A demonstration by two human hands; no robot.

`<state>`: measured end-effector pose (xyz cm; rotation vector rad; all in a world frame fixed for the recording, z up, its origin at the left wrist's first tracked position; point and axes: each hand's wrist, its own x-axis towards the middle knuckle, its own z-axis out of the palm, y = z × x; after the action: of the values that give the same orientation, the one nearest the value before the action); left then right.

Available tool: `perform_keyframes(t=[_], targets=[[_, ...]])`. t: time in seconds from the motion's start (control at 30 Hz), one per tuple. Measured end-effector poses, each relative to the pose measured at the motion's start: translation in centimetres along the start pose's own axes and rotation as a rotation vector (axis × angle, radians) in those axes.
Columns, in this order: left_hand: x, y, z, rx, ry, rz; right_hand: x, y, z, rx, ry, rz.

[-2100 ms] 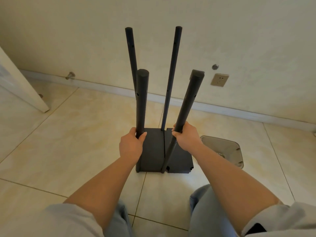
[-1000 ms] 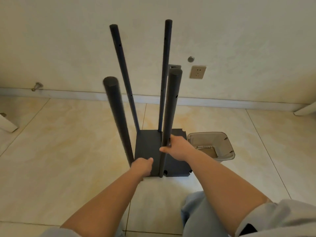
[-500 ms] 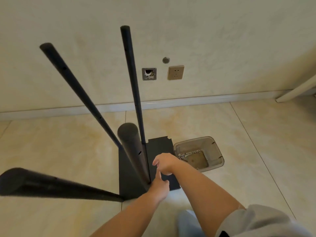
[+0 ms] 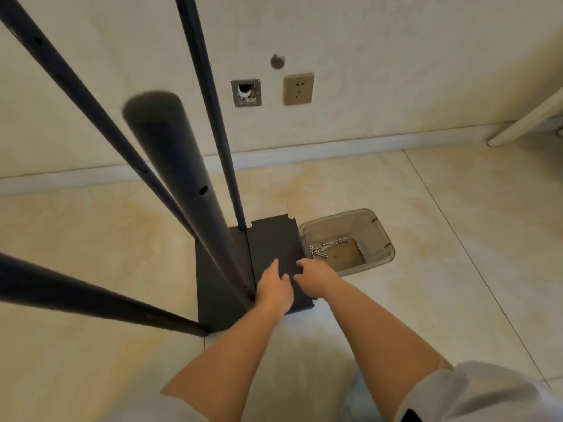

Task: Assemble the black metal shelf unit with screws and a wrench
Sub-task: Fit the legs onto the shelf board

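Observation:
The black shelf frame stands on the tiled floor, several black poles rising from its base plate toward the camera. A loose black shelf panel lies flat against the base plate's right side. My left hand rests on this panel with fingers stretched forward, close to the foot of the nearest pole. My right hand touches the same panel just to the right, its fingers pointing left and slightly bent. Neither hand holds a screw or a wrench.
A clear plastic tray with several silver screws sits on the floor right of the panel. The wall behind has a socket, an open wall box and a white baseboard. A white furniture leg slants at far right.
Both hands have let go of the poles and come down onto the flat panel. The camera has moved closer and leftward over the frame, so the poles loom larger.

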<state>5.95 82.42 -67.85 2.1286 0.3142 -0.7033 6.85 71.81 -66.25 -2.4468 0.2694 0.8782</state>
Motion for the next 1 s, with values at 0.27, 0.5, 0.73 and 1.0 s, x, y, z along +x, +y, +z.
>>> perform_keyframes(t=[0.27, 0.5, 0.73, 1.0], targets=[[3.7, 0.3, 2.4, -0.005, 0.202, -0.185, 4.4, 1.5, 2.4, 0.217, -0.047, 0.005], [7.6, -2.5, 5.3, 0.067, 0.194, -0.221, 8.9, 3.5, 4.5, 0.507, -0.084, 0.148], [9.4, -5.7, 6.4, 0.016, 0.302, -0.347, 10.8, 6.1, 5.7, 0.590, -0.041, 0.229], [11.5, -6.9, 5.7, -0.057, 0.294, -0.359, 11.6, 8.4, 6.4, 0.594, -0.143, 0.322]])
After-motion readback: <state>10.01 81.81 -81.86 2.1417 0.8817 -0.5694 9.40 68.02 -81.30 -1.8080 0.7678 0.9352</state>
